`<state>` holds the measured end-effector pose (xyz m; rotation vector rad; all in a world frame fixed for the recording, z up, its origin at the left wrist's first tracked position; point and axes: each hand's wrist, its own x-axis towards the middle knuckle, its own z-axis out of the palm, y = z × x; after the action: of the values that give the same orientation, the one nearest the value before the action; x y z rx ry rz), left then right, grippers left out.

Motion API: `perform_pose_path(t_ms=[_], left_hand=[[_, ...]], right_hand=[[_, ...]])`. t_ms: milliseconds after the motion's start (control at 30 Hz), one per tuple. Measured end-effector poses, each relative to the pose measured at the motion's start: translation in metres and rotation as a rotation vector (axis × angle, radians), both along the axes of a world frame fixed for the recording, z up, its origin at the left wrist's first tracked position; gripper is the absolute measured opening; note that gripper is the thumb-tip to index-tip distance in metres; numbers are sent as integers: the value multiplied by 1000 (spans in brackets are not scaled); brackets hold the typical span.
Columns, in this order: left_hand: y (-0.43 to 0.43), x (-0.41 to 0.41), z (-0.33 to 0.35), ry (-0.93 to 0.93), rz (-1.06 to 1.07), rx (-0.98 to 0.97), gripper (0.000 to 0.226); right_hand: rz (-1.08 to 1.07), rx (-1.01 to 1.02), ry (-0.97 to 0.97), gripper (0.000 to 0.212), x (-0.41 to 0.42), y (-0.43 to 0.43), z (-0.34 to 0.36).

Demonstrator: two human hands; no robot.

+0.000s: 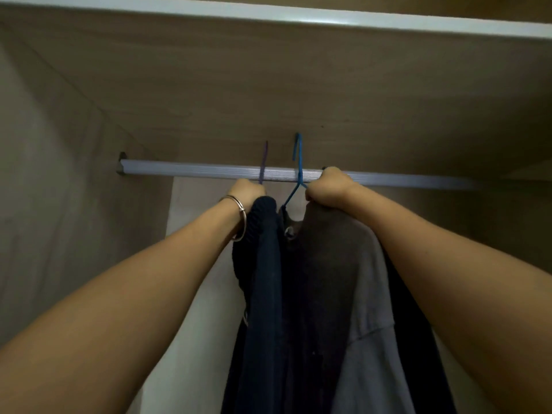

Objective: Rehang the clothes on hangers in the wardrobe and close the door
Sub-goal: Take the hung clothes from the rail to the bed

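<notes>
My right hand [327, 188] fisted on grey garment [367, 279] by blue hanger [298, 156]. Left hand [248, 190] clutched navy knit [265, 234] under purple hanger [264, 162]. Both hooks stood above rail [179, 168], which ran crosswise just beyond knuckles; seemingly unseated.

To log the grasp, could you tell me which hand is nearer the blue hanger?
Right. The right hand grips the grey garment beside the blue hanger; the left hand is farther left, holding the purple hanger.
</notes>
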<state>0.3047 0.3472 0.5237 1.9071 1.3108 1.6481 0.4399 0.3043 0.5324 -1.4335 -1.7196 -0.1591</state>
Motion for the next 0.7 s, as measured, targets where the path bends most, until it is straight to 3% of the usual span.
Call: perform_pose_path(t_ms=[67,167,300,433,600,700], left_hand=[[-6,-16,6,15,29,37,35],[-19,-35,5,49,81,47,15],[-38,-58,-19,36,101,20,23],[-63,-80,-69,-41,137,-50,23],[-109,-93,-153,-162,193,-191,34],[-143,-90,-209,-188,257,-296,37]], right_hand=[[52,10,61,32,-5,-1,-4],[133,-3,85,13,-17,-4,-12],[287,-67,187,15,-35,-13,-29],[381,-194,198,32,-53,-22,-65],[634,-347,171,22,-70,-46,-146],[828,-594,291,23,-81,-66,-206]])
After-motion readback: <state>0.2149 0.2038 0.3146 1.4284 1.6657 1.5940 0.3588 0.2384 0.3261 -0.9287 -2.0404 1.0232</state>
